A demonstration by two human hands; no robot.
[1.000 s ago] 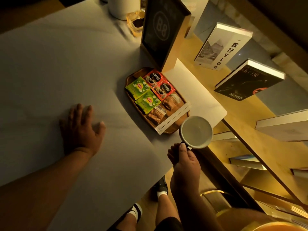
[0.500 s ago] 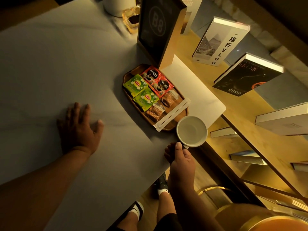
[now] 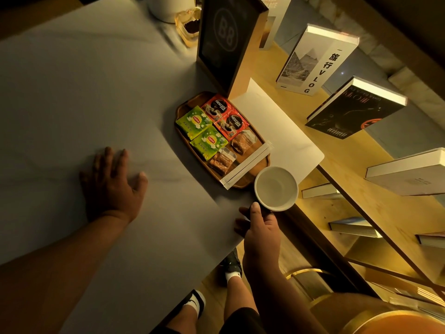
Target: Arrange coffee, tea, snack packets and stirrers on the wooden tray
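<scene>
Grey tabletop [image 3: 72, 97]: we note the left hand [image 3: 109, 186] lying flat on it, fingers spread and gripping nothing, well apart from the tray.
Wooden tray [image 3: 179, 112]: sits at the table's right edge, just beside a white sheet [image 3: 284, 131]; its long axis runs from the far left down to the near right.
White cup [image 3: 276, 188]: held by the right hand [image 3: 261, 231], fingers clenched around its handle; rim overlaps the tray's near end in our view, though we cannot tell whether it touches or hangs above.
Stirrers [image 3: 248, 166]: two paper sleeves across the near end, their length pointing far-right to near-left, ends overhanging the rim.
Tea packets [image 3: 193, 121] and coffee packets [image 3: 216, 108]: paired rows along the tray's axis.
Snack packets [image 3: 220, 162]: between them and the stirrers.
Risk: we judge the cup could knock the overhanging stirrers off the tray, or tip off the table's edge if set down there.
</scene>
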